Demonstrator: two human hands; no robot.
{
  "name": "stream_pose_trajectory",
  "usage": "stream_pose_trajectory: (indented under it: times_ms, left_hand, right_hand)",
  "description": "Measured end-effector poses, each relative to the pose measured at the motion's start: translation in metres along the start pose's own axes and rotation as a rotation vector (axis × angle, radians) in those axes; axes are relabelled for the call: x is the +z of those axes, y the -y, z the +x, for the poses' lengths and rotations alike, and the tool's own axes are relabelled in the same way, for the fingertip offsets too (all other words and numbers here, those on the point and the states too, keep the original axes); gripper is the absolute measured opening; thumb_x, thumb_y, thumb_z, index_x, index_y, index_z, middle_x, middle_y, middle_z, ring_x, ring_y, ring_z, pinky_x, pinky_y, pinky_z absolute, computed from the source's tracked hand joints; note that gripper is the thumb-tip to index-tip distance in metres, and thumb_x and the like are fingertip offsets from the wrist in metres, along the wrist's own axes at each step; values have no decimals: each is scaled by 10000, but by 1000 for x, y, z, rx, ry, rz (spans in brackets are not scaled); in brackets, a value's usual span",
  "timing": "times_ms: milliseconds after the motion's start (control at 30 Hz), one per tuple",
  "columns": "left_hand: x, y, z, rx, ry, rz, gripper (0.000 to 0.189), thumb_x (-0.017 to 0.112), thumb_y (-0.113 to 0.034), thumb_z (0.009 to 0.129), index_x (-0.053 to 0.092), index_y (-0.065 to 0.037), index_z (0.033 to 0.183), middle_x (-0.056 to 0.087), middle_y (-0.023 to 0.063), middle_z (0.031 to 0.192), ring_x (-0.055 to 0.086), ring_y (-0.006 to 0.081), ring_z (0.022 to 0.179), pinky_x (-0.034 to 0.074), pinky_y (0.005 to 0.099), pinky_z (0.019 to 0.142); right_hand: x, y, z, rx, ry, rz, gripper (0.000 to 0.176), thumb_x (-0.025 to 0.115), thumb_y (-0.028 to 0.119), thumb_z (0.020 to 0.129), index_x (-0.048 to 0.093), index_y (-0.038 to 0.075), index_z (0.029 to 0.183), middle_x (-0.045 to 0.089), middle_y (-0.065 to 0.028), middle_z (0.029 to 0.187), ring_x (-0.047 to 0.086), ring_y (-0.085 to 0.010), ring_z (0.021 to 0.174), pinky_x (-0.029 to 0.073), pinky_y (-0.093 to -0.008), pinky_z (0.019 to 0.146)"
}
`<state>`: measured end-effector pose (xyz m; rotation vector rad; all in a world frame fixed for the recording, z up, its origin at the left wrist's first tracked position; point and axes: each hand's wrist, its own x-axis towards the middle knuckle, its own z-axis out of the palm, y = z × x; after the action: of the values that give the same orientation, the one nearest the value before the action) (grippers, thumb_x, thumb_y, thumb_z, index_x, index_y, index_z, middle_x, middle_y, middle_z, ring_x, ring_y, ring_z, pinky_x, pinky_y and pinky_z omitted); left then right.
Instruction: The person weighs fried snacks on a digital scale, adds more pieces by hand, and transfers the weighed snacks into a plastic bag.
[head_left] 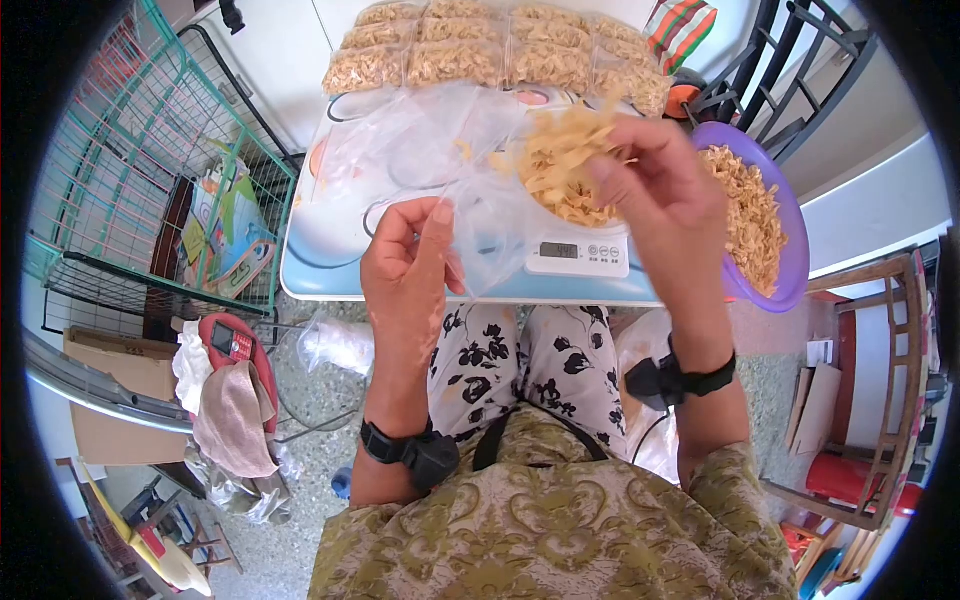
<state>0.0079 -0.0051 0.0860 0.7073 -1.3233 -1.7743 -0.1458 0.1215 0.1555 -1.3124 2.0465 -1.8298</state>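
Observation:
My left hand [412,245] pinches the edge of a clear plastic bag [485,235] at the table's front. My right hand [665,185] holds some yellowish dried pieces [572,135] above a bowl on the kitchen scale, blurred by motion. More dried pieces [583,207] lie in that bowl, whose rim is hard to make out. The white scale [577,256] has a small display and buttons facing me. Further clear bags [390,135] are spread on the table left of the bowl.
Filled bags [455,62] stand in rows at the table's back. A purple basin [794,215] of dried pieces is at the right. A green wire cage [150,170] is on the left, with a phone [231,341] on a red seat below it.

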Motion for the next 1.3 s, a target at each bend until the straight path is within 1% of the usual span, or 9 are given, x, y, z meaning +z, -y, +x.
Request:
stream_pose_trajectory:
  times_ms: [33, 100, 200, 433, 667, 767, 1133, 1200, 1300]
  left_hand:
    - [1, 0, -1, -7, 11, -5, 192, 649, -199, 950, 630, -16, 1002, 558, -10, 695, 491, 54, 508, 398, 207, 429]
    - [2, 0, -2, -14, 22, -10, 189, 647, -201, 952, 629, -19, 1002, 557, -10, 693, 492, 54, 509, 400, 207, 430]
    - [-1, 3, -3, -16, 39, -29, 197, 627, -208, 965, 617, -21, 1026, 576, -1, 710, 499, 57, 516, 405, 210, 432]
    - [-3, 11, -4, -20, 108, -173, 199, 594, -184, 974, 587, -19, 1086, 626, 20, 823, 527, 59, 580, 420, 207, 480]
    - [-5, 10, -7, -40, 156, -279, 162, 542, -86, 959, 578, -12, 1099, 634, 7, 915, 537, 37, 731, 423, 181, 637]
    - [0, 6, -8, -21, 103, -219, 136, 545, -147, 1007, 593, -20, 1018, 589, -13, 747, 488, 24, 581, 380, 185, 503]
    - [1, 5, -10, 19, 51, -76, 73, 567, -81, 966, 594, -28, 1008, 566, -53, 757, 467, -5, 614, 355, 172, 518]
    - [2, 3, -11, -2, 42, -74, 69, 562, -70, 961, 588, -26, 1007, 568, -51, 759, 471, -4, 615, 358, 171, 519]
    - [0, 5, -11, 51, 86, -68, 69, 548, -52, 951, 581, -31, 1008, 571, -39, 761, 480, 5, 616, 372, 176, 519]
  right_hand:
    - [9, 1, -3, 1, 0, 1, 156, 689, 27, 860, 627, 36, 1003, 664, -46, 978, 623, -155, 828, 525, -279, 710]
    - [25, -2, -8, -406, 36, -262, 183, 676, 2, 828, 626, 45, 998, 652, -97, 992, 629, -253, 887, 521, -325, 745]
    - [43, -12, -22, -436, 108, -261, 192, 660, -15, 811, 621, 44, 989, 626, -147, 998, 614, -329, 924, 511, -369, 780]
    - [58, -21, -38, -293, 215, -98, 210, 655, -23, 820, 589, 38, 1010, 616, -145, 1027, 618, -322, 937, 506, -371, 795]
    - [67, -13, -44, -415, 12, -157, 231, 659, -56, 814, 584, 18, 1019, 603, -158, 1061, 617, -309, 951, 512, -360, 774]
    - [63, -9, -38, -419, 16, -162, 225, 660, -53, 816, 588, 15, 1018, 602, -159, 1060, 615, -319, 959, 512, -364, 788]
    - [61, 3, -25, -474, 85, -241, 211, 649, -27, 811, 598, 23, 1009, 600, -153, 1033, 607, -332, 942, 516, -366, 799]
    - [58, 4, -19, -608, 190, -285, 192, 644, -5, 817, 594, 25, 1000, 600, -153, 1023, 606, -338, 937, 517, -367, 790]
    - [59, -1, -17, -561, 279, -238, 151, 620, 6, 843, 583, 25, 988, 598, -154, 1021, 607, -339, 940, 516, -374, 782]
